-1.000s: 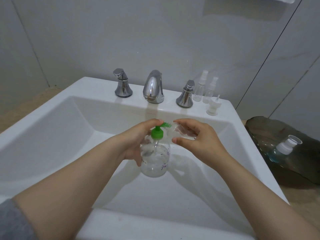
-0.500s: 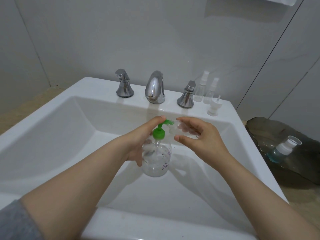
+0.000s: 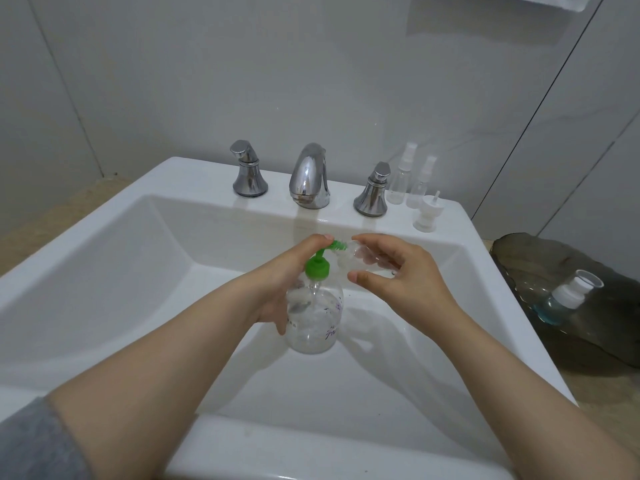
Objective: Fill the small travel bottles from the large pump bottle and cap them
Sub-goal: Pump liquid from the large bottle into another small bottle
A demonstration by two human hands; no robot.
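Over the white sink basin (image 3: 145,271) my left hand (image 3: 277,285) grips a clear pump bottle (image 3: 313,323) with a green pump head (image 3: 317,266), a finger resting on top of the pump. My right hand (image 3: 398,275) holds a small clear travel bottle (image 3: 360,259) tilted on its side, its open mouth touching the green nozzle. Two capped clear spray bottles (image 3: 410,181) stand on the sink ledge at the back right, with a loose white spray cap (image 3: 428,214) in front of them.
A chrome faucet (image 3: 309,176) with two chrome handles (image 3: 248,174) lines the back ledge. To the right of the sink lies a dark glass tray (image 3: 588,327) holding a blue-liquid bottle with a white cap (image 3: 568,299). Grey tiled walls stand behind.
The green pump head has risen slightly under my left finger. Both hands and the small bottle stay in nearly the same place over the basin.
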